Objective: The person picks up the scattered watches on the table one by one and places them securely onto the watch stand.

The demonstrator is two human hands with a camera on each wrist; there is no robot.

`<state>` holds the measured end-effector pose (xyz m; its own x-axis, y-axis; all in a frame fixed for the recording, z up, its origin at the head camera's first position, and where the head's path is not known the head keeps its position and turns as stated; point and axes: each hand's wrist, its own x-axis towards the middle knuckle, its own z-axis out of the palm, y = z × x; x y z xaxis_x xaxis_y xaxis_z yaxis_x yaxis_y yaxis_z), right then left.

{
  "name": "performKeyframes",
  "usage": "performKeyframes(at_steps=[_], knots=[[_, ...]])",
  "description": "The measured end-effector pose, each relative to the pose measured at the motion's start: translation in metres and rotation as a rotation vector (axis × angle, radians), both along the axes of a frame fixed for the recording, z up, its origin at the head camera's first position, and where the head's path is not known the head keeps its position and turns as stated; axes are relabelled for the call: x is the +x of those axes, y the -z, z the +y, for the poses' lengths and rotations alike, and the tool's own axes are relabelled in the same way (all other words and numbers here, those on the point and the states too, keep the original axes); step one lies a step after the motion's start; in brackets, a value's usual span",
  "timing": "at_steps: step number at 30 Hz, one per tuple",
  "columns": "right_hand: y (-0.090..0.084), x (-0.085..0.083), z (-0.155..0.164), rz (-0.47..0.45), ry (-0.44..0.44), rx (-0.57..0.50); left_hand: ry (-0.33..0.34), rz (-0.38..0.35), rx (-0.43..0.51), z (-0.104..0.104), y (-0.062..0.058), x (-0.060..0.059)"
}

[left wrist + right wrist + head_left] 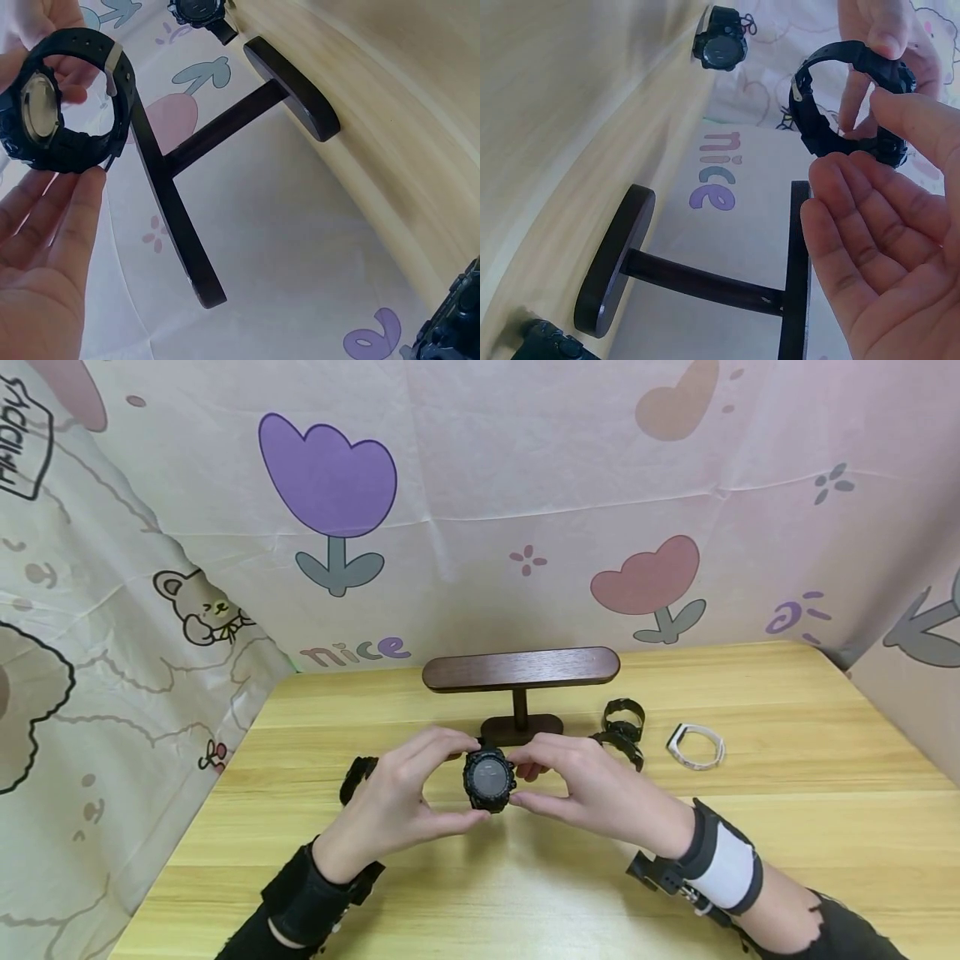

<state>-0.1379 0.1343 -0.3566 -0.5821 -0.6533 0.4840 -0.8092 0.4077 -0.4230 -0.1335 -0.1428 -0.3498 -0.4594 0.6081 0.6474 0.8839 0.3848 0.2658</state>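
Both hands, left hand (397, 806) and right hand (592, 789), pinch the black watch (489, 781) by fingertips, so it could slip onto the counter (787, 827).

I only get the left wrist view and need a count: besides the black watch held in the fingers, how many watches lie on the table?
Observer: In the head view, one black watch lies left of the hands, two black watches right of the stand, and a white band beyond them.
Operator: Which way does the held watch's dial face?
Observer: Up toward the head camera; both hands pinch the held watch from its sides.
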Motion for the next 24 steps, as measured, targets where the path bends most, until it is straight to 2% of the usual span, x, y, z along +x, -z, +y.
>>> performKeyframes(at_steps=[24], knots=[[-0.0047,0.0053,-0.002,0.032,-0.011,-0.009,0.006,-0.042,-0.035,0.0019,0.0028,0.0003]])
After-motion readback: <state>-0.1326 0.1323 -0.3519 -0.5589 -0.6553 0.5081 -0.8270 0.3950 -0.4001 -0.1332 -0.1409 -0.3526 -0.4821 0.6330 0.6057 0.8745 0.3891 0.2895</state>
